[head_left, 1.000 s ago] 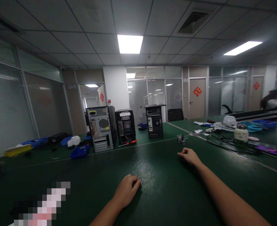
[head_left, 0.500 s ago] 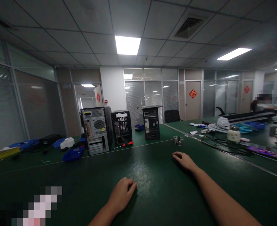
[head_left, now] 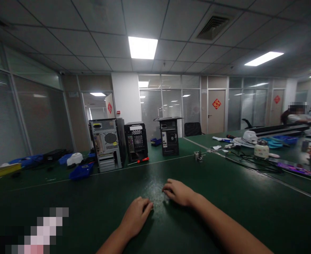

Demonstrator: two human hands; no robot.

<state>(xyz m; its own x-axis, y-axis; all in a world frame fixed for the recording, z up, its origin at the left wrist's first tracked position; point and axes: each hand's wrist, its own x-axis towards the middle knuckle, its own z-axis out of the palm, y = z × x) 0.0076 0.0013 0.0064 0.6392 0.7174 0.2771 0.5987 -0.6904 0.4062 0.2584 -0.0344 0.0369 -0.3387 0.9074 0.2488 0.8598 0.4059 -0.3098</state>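
My left hand [head_left: 136,216] rests low over the green tabletop [head_left: 113,197], its fingers curled and thumb pressed in. A tiny pale bit shows at its fingertips, too small to name. Across a short gap, my right hand [head_left: 180,192] hovers above the table with bent fingers pinched together and pointing left. Whatever it may hold is hidden. Small metal parts [head_left: 198,156] stand beyond my right hand, near the table seam.
Three computer cases, a large one [head_left: 106,144], a black one [head_left: 136,141] and another [head_left: 169,135], stand at the back. A red-handled screwdriver [head_left: 143,160] lies before them. Blue trays [head_left: 81,170] sit left. Cables [head_left: 258,165] and a cream jar [head_left: 261,150] lie right, near people.
My right hand has moved left and nearer, away from the metal parts and toward my left hand, its fingers more bent. My left hand has barely moved.
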